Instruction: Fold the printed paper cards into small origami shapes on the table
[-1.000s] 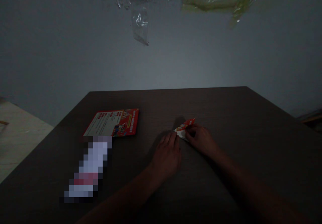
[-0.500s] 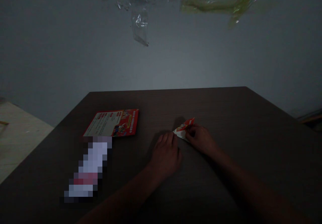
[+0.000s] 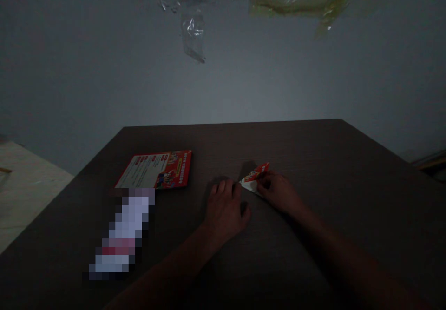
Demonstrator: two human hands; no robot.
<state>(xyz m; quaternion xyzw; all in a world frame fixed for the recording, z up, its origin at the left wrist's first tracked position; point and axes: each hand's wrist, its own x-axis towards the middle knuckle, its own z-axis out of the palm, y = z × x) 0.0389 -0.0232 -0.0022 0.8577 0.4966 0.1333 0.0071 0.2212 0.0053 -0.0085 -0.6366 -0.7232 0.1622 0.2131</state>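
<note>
A small folded piece of printed paper point(image 3: 251, 186), red on one face and white on the other, rests on the dark wooden table point(image 3: 223, 145). Its red flap stands up at a slant. My right hand point(image 3: 278, 191) pinches the paper's right side between thumb and fingers. Beside the paper's left tip, my left hand point(image 3: 226, 210) lies palm down on the table, fingers spread and thumb apart. The tip of its index finger is close to the paper; whether they touch I cannot tell.
At the left lies a stack of red and white printed sheets point(image 3: 156, 169). In front of it is a pixelated, bright oblong item point(image 3: 121, 233). Behind the table rises a grey wall point(image 3: 278, 77) with clear and yellowish tape point(image 3: 292, 5). The light is dim.
My left hand has shifted slightly left, its fingers and thumb spreading apart. My right hand keeps its pinch on the paper, which has barely moved.
</note>
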